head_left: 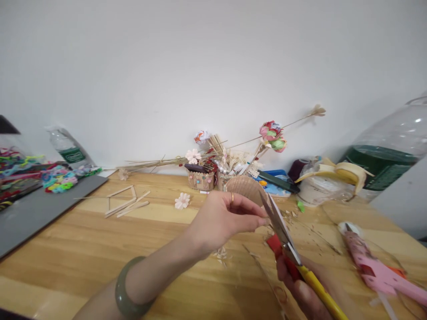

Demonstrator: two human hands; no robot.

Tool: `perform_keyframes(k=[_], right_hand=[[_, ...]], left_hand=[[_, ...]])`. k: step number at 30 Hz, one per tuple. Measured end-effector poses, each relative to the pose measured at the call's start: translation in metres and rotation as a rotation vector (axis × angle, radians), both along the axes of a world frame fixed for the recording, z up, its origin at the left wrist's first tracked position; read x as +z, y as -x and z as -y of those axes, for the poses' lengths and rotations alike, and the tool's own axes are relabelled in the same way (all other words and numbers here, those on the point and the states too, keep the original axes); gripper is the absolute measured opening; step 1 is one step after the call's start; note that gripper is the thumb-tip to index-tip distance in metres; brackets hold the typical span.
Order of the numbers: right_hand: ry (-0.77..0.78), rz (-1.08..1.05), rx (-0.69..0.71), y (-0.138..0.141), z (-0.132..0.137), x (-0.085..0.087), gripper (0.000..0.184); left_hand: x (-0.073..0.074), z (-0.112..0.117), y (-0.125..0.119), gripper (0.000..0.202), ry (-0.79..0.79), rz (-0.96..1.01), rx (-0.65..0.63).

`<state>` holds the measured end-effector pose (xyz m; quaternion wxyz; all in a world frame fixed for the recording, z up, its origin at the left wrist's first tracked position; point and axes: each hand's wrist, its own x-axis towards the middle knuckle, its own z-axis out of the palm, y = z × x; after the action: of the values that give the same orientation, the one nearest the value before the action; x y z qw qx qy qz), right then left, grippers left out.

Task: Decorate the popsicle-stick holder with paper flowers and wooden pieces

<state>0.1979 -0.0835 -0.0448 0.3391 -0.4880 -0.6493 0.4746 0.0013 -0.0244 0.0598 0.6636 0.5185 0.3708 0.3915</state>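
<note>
My left hand (222, 220), with a ring and a green bangle on its wrist, is closed in a pinch at the middle of the desk. What its fingertips hold is too small to make out. My right hand (305, 284) grips scissors (283, 231) with a yellow handle. Their blades are slightly apart and point up, right beside my left fingertips. A red piece (275, 244) shows along the scissors at my right fingers; I cannot tell whether it belongs to them. Just behind my left hand stands a ribbed brown rounded piece (247, 186), partly hidden by my fingers.
Pale sticks (123, 202) and a paper-like flower (182, 201) lie left. Decorated pots (201, 180) with flowers and stems stand by the wall. At right are a pink glue gun (373, 266), a banana peel (350, 171) and a large bottle (383, 151). Shavings (220, 254) litter the desk.
</note>
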Motion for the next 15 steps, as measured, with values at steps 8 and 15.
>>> perform_keyframes(k=[8,15], right_hand=[[0.157,-0.037,0.103,-0.010,-0.010,-0.013,0.048],[0.113,-0.104,-0.012,-0.008,-0.013,-0.018,0.045]], left_hand=[[-0.001,0.003,-0.003,0.012,0.004,0.017,0.044],[-0.001,0.004,-0.005,0.020,0.005,0.050,0.098]])
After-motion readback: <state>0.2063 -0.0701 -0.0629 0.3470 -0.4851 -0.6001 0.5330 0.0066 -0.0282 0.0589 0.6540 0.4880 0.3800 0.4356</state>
